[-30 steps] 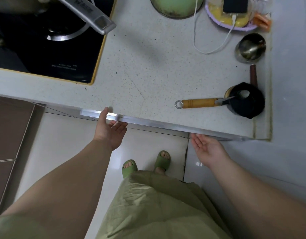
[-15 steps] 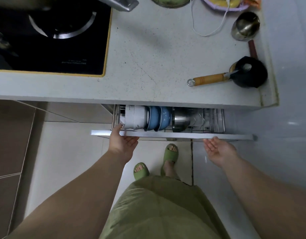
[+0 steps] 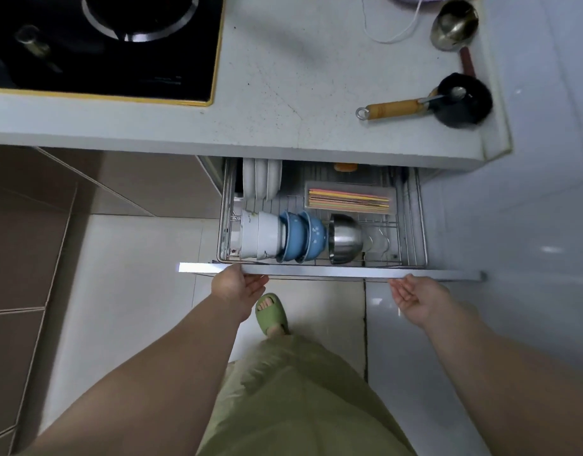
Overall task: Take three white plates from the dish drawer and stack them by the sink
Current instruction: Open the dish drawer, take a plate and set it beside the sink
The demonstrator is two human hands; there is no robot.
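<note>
The dish drawer stands pulled out under the counter; its metal front (image 3: 349,273) faces me. Three white plates (image 3: 262,179) stand on edge in the wire rack at the back left, partly under the counter lip. My left hand (image 3: 237,286) grips the front's left part, thumb on top, fingers underneath. My right hand (image 3: 415,296) is palm up, fingers apart, its fingertips at the front's lower edge on the right. No sink is in view.
In the drawer's front row lie white bowls (image 3: 260,235), blue bowls (image 3: 303,236) and a steel bowl (image 3: 344,238); a chopstick tray (image 3: 349,199) sits behind. The counter (image 3: 283,93) carries a black hob (image 3: 102,44), a wooden-handled pot (image 3: 461,100) and a steel cup (image 3: 454,24).
The drawer went from closed to pulled far out, both hands moving toward me with its front. The plates and chopstick tray have come into view.
</note>
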